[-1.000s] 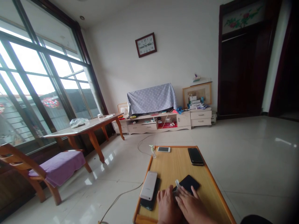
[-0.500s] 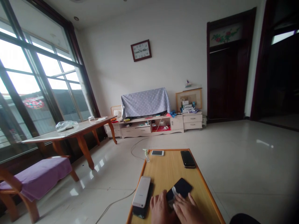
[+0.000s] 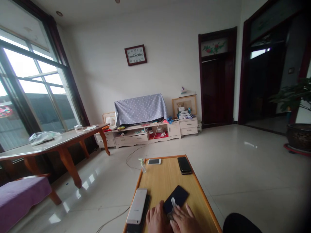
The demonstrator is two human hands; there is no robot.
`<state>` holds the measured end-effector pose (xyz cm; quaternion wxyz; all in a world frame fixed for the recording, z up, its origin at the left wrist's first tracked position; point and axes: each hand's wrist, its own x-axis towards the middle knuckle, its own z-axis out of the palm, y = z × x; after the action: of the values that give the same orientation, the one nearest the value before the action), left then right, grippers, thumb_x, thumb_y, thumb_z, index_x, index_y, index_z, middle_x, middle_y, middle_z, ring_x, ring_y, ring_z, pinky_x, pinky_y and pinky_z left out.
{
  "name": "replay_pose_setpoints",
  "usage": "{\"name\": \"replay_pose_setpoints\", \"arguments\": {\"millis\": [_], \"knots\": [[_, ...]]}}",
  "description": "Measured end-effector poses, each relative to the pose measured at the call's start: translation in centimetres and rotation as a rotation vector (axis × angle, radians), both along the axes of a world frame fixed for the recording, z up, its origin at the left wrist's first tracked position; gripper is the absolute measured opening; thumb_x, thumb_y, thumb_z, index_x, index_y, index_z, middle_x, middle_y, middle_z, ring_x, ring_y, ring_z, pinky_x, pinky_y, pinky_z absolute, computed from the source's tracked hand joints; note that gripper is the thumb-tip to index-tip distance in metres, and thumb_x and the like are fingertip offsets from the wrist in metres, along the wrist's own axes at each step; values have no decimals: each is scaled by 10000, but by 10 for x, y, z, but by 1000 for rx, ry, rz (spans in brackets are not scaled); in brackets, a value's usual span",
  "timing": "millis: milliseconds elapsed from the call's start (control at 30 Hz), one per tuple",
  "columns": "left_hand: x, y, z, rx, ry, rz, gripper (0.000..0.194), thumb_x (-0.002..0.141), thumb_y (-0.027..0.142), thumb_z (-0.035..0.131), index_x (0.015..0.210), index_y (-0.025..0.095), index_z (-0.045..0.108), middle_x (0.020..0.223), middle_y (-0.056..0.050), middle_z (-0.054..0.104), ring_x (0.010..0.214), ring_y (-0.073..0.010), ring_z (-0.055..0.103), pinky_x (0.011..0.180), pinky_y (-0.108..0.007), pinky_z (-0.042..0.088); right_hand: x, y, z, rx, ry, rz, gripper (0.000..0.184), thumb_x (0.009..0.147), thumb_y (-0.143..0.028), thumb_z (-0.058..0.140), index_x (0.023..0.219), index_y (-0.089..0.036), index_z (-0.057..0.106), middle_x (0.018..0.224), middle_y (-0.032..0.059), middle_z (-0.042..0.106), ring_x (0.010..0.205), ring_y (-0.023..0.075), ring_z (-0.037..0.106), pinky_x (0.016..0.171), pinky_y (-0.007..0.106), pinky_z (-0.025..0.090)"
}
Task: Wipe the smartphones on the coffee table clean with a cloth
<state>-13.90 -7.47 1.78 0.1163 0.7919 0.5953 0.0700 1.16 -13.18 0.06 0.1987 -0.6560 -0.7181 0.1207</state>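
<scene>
The left hand (image 3: pixel 158 220) and the right hand (image 3: pixel 184 222) are working side by side at the near end of the counter (image 3: pixel 165 174), almost meeting over the lower end of a black smartphone (image 3: pixel 177 198). The phone is lying flat and slightly askew, with a small pale strip (image 3: pixel 173 202) sitting on its glossy face. It is looking light, stiff and slippery, and its glass is probably fragile, so its side edges seem the surest place to take hold.

Both hands are loosely spread, with their fingers angled in toward the phone's lower end. The fingertips appear to be touching it, but they are hiding the contact, so I cannot tell whether either hand is pinching anything.

Just left of the hands, a white smartphone (image 3: pixel 136 206) is lying on a dark phone (image 3: pixel 145 207). Toward the far end of the counter, a smaller white phone (image 3: pixel 154 161), a second black phone (image 3: pixel 184 165) and a small pump bottle (image 3: pixel 142 165) are sitting well apart from the hands.
</scene>
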Motion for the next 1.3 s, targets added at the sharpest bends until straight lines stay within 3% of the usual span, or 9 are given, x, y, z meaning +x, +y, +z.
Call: {"name": "replay_pose_setpoints", "arguments": {"millis": [100, 267, 433, 533, 767, 1033, 1233, 1300], "knots": [[2, 0, 1, 3, 8, 7, 715, 772, 468, 552, 1447, 258, 441, 1450, -72, 570, 1361, -265, 459, 1185, -403, 226, 19, 4, 7, 58, 13, -95, 483, 1048, -443, 283, 1319, -306, 658, 1441, 66, 581, 1388, 301, 483, 1211, 607, 195], [4, 0, 3, -6, 22, 15, 767, 739, 445, 604, 1458, 243, 428, 1458, -82, 564, 1361, -274, 463, 1183, -416, 239, 54, 14, 11, 66, -53, -281, 524, 1043, -465, 280, 1366, -239, 624, 1490, 101, 533, 1441, 306, 406, 1208, 578, 207], [3, -5, -3, 100, -48, -17, 676, 797, 448, 567, 1429, 238, 450, 1448, -75, 573, 1342, -262, 473, 1175, -386, 240, 32, -4, -3, 56, -27, -145, 528, 1042, -452, 305, 1448, -212, 544, 1533, 115, 477, 1461, 288, 374, 1229, 536, 171], [2, -8, -4, 130, -91, -43, 652, 815, 474, 563, 1413, 236, 456, 1410, -73, 599, 1316, -260, 490, 1172, -379, 240, 31, -9, 2, 54, 14, -80, 503, 1052, -429, 285, 1433, -239, 553, 1542, 87, 471, 1476, 283, 345, 1226, 556, 145], [6, -5, -6, 150, -129, -42, 614, 799, 429, 599, 1370, 234, 482, 1355, -76, 626, 1274, -264, 511, 1160, -390, 241, 69, 17, 21, -12, -23, -286, 493, 1046, -407, 302, 1395, -203, 584, 1522, 122, 496, 1504, 311, 270, 1192, 595, 176], [6, -6, -1, 104, -131, -60, 611, 822, 455, 599, 1381, 241, 474, 1353, -68, 630, 1290, -259, 501, 1146, -361, 251, 21, -21, 16, 13, 76, 50, 499, 1060, -416, 263, 1448, -258, 534, 1538, 68, 486, 1489, 262, 314, 1231, 535, 103], [8, -8, 4, 84, -136, -59, 592, 822, 446, 605, 1369, 261, 476, 1380, -48, 611, 1309, -247, 482, 1154, -358, 240, 39, -6, 31, -57, 28, -83, 529, 1056, -474, 246, 1375, -249, 603, 1548, 71, 473, 1504, 313, 267, 1203, 611, 78], [8, -8, 5, 74, -135, -51, 596, 826, 451, 605, 1375, 261, 472, 1383, -51, 610, 1313, -248, 477, 1156, -355, 238, 35, -5, 29, -68, 29, -58, 533, 1055, -482, 248, 1389, -246, 589, 1560, 81, 454, 1505, 302, 269, 1205, 601, 78]]}}
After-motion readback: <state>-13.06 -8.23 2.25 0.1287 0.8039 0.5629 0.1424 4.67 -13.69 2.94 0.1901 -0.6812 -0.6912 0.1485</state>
